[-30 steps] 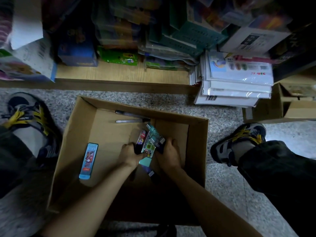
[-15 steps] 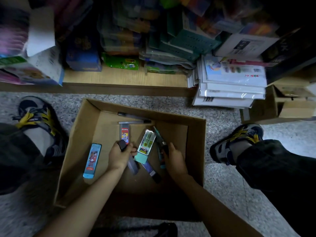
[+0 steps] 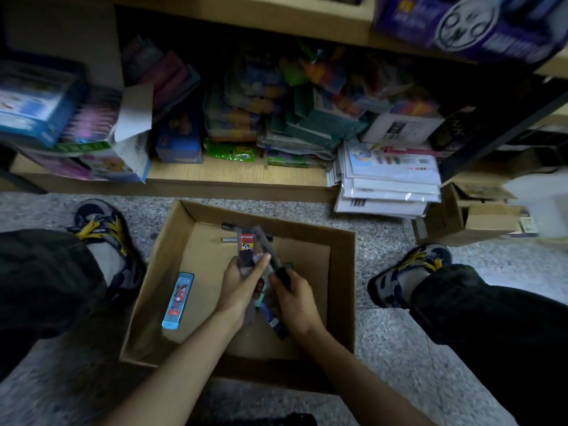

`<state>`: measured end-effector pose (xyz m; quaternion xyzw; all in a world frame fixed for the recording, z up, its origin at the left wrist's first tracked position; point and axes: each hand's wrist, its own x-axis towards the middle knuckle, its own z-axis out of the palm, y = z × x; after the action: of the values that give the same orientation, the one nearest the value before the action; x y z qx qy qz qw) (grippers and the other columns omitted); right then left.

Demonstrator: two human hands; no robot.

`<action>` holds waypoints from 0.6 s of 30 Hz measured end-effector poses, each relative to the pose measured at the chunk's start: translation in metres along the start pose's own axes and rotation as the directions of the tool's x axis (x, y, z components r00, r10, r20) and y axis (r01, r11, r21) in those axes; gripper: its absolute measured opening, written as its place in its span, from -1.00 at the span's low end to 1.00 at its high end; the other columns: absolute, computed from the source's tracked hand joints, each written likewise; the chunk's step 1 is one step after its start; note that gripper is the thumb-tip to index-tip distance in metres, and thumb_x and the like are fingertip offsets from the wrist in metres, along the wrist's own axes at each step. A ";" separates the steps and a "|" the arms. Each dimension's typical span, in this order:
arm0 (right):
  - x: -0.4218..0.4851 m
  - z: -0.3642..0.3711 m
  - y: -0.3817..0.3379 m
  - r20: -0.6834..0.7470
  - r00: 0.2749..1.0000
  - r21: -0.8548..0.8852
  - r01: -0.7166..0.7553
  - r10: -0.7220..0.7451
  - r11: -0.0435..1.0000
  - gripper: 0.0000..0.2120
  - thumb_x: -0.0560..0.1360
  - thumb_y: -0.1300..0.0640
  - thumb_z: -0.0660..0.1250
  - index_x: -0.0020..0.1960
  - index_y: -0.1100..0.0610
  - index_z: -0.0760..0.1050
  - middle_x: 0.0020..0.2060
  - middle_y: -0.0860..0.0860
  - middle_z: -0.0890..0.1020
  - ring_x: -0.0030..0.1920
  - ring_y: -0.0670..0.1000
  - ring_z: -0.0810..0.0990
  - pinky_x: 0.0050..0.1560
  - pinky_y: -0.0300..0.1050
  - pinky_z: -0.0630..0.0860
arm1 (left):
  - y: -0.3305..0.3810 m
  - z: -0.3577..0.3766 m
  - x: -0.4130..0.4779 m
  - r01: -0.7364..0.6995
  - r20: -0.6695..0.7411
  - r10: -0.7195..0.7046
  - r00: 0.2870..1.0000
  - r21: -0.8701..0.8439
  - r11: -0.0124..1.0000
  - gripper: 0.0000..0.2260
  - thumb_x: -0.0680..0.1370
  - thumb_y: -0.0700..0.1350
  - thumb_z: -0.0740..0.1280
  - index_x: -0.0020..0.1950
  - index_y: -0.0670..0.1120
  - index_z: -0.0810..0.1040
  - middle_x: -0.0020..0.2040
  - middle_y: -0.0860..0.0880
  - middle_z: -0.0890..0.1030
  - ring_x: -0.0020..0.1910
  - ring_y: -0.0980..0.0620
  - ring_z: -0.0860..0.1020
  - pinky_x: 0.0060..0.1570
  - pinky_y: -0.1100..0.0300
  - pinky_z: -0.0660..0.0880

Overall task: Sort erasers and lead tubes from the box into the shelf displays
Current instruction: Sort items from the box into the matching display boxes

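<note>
Left hand (image 3: 241, 282) curled round red-labelled pack (image 3: 246, 245), held upright, likely collecting a bundle. Right hand (image 3: 293, 295) grips slim dark pack (image 3: 281, 273), blurred. Blue eraser pack (image 3: 178, 301) flat in cardboard box (image 3: 341, 272), unpicked.

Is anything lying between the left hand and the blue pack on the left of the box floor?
Nothing visible does: only the bare floor of the box separates the left hand from the blue pack. The hand, however, grips a red-labelled pack.
</note>
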<state>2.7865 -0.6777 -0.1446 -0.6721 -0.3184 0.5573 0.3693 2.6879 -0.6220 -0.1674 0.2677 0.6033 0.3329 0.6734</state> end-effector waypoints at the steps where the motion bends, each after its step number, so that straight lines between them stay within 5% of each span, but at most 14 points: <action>1: -0.005 0.001 -0.009 0.005 1.000 0.036 0.021 -0.022 0.999 -0.87 0.60 0.11 0.19 0.00 0.04 0.51 -0.23 -0.05 0.62 -0.21 -0.09 0.59 -0.19 -0.16 0.51 | 0.006 -0.001 -0.005 -0.016 0.031 0.017 0.999 -0.038 0.999 -0.86 0.44 -0.11 0.44 -0.03 -0.08 0.59 -0.26 -0.03 0.68 -0.30 0.07 0.65 -0.39 0.32 0.50; 4: -0.019 0.001 -0.033 0.022 0.999 0.113 0.040 -0.042 0.993 -0.80 0.61 0.10 0.18 0.01 0.19 0.52 -0.18 0.10 0.61 -0.15 0.07 0.59 -0.10 0.03 0.51 | 0.024 -0.006 -0.019 -0.030 0.090 0.043 0.995 -0.142 0.989 -0.87 0.39 -0.14 0.48 -0.08 -0.07 0.63 -0.20 -0.09 0.70 -0.22 -0.01 0.68 -0.33 0.24 0.55; 6: -0.028 -0.004 -0.047 0.025 0.995 0.003 0.095 -0.095 0.995 -0.75 0.60 0.04 0.18 0.02 0.21 0.52 -0.23 0.06 0.61 -0.20 0.03 0.59 -0.16 -0.04 0.51 | 0.038 -0.006 -0.028 -0.033 0.108 0.053 0.993 -0.174 0.984 -0.88 0.38 -0.10 0.50 -0.12 -0.06 0.65 -0.16 -0.14 0.70 -0.19 -0.09 0.68 -0.28 0.14 0.56; 10: -0.044 -0.025 -0.082 -0.053 0.942 -0.274 0.305 -0.331 0.912 -0.66 0.61 0.04 0.15 0.38 -0.10 0.30 -0.07 -0.10 0.63 -0.09 -0.21 0.60 -0.03 -0.20 0.56 | 0.081 0.003 -0.045 -0.176 0.046 0.181 0.982 -0.104 0.979 -0.89 0.41 -0.07 0.47 -0.14 -0.04 0.60 -0.26 -0.05 0.69 -0.42 0.12 0.59 -0.51 0.30 0.43; 12: -0.054 -0.041 -0.105 -0.086 0.888 -0.319 0.405 -0.452 0.857 -0.59 0.61 0.04 0.15 0.42 -0.19 0.21 -0.11 -0.08 0.64 -0.10 -0.15 0.61 -0.05 -0.17 0.54 | 0.107 0.008 -0.056 -0.289 0.049 0.293 0.955 -0.081 0.954 -0.92 0.45 -0.09 0.45 -0.13 -0.03 0.57 -0.31 -0.03 0.65 -0.52 0.21 0.47 -0.61 0.35 0.32; 18: -0.090 -0.089 -0.176 -0.048 0.762 -0.365 0.588 -0.645 0.722 -0.77 0.59 0.11 0.18 0.15 -0.20 0.41 -0.38 -0.04 0.63 -0.36 -0.08 0.61 -0.28 -0.20 0.54 | 0.178 0.023 -0.095 -0.441 0.140 0.445 0.884 -0.060 0.895 -0.90 0.49 -0.11 0.40 -0.07 -0.08 0.53 -0.23 -0.06 0.70 -0.51 0.18 0.45 -0.60 0.34 0.33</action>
<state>2.8554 -0.6738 0.0612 -0.6243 -0.5793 0.2806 0.4427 2.6841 -0.5816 0.0313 0.4138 0.4693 0.4646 0.6266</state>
